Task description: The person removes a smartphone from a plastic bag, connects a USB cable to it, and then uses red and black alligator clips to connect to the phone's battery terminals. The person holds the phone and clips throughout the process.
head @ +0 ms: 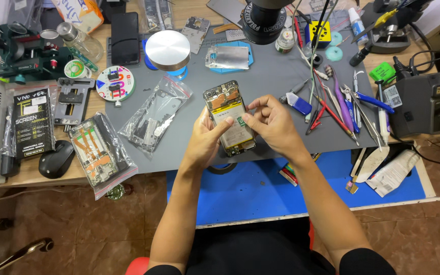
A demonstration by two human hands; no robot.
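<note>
An opened phone (227,102) with its back cover off lies face down in my hands above the grey work mat (271,76), its battery and circuit board showing. My left hand (204,140) cradles the phone from the left and below, thumb resting on the battery. My right hand (271,122) sits at the phone's right edge, its thumb and forefinger pinched on a small green tab on the battery.
Two clear bags of phone parts (154,114) (100,153) lie to the left, with a black mouse (56,159). Tweezers, screwdrivers and pliers (347,104) are spread on the right. A round metal disc (167,49), a microscope head (263,20) and a black box-shaped machine (431,102) stand farther back.
</note>
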